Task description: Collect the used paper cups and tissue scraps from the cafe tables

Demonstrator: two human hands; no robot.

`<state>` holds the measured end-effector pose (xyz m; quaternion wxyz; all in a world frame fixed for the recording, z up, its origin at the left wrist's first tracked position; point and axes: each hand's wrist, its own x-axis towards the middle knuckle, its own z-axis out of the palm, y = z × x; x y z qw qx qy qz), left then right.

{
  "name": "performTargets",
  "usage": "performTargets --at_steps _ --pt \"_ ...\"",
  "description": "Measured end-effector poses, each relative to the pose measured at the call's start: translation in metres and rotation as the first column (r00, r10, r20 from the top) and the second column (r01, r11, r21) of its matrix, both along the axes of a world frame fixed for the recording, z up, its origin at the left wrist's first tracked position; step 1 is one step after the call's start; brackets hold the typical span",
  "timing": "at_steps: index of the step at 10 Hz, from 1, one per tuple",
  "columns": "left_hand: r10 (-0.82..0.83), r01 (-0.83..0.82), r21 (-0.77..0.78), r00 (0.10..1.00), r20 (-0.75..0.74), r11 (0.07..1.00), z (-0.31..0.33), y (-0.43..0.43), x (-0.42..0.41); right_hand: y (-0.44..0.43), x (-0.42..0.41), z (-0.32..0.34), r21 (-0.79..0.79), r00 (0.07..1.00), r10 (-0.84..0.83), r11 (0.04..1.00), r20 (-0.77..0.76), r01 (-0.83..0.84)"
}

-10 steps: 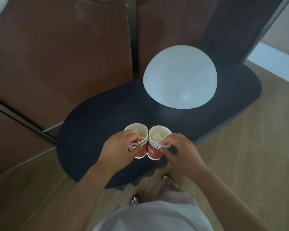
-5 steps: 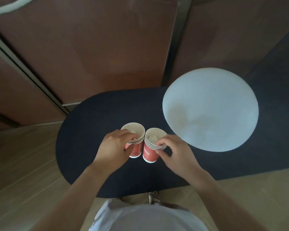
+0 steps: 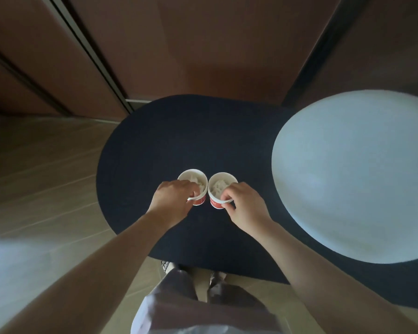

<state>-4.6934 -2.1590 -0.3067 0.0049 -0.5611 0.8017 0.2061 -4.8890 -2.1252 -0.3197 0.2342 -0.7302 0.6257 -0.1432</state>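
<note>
Two stacks of red paper cups with white rims stand side by side over the dark oval table (image 3: 155,145). My left hand (image 3: 171,201) grips the left cup stack (image 3: 200,200) at its rim, thumb over the edge. My right hand (image 3: 244,206) pinches the rim of the right cup stack (image 3: 215,203). Crumpled white tissue scraps (image 3: 219,186) fill the top cup of each stack. Whether the stacks touch the tabletop cannot be told.
A large round white tabletop (image 3: 355,177) overlaps the dark table on the right. Brown wall panels (image 3: 203,44) rise behind the table. Pale wood flooring (image 3: 41,179) spreads to the left, and my own legs and shoes show below the table's near edge.
The view has swung left, so the white round top now sits far right. Both hands keep hold of the cup stacks, which look a little farther from me over the dark table.
</note>
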Motion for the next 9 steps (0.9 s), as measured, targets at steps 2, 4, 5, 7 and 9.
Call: performTargets --at_steps 2,4,5,7,9 --pt "-0.023 0.018 0.035 0.991 0.134 0.999 -0.039 -0.001 -0.007 -0.012 -0.003 -0.034 0.072 0.996 0.069 0.995 -0.058 -0.065" --pt "0.041 -0.054 0.062 0.98 0.195 0.997 -0.062 0.002 -0.009 -0.008 -0.006 -0.05 0.13 0.988 0.134 0.984 -0.075 -0.123" --pt "0.065 -0.084 0.084 0.975 0.214 0.993 -0.066 0.001 -0.012 -0.009 -0.005 -0.053 0.146 0.987 0.141 0.981 -0.074 -0.129" --pt "0.101 -0.117 0.07 0.974 0.202 0.991 -0.056 0.003 -0.015 -0.013 -0.003 -0.054 0.161 0.985 0.163 0.975 -0.064 -0.151" --pt "0.125 -0.133 0.052 0.982 0.144 0.99 -0.037 0.011 -0.012 -0.01 -0.003 -0.047 0.112 0.991 0.137 0.984 0.001 -0.136"
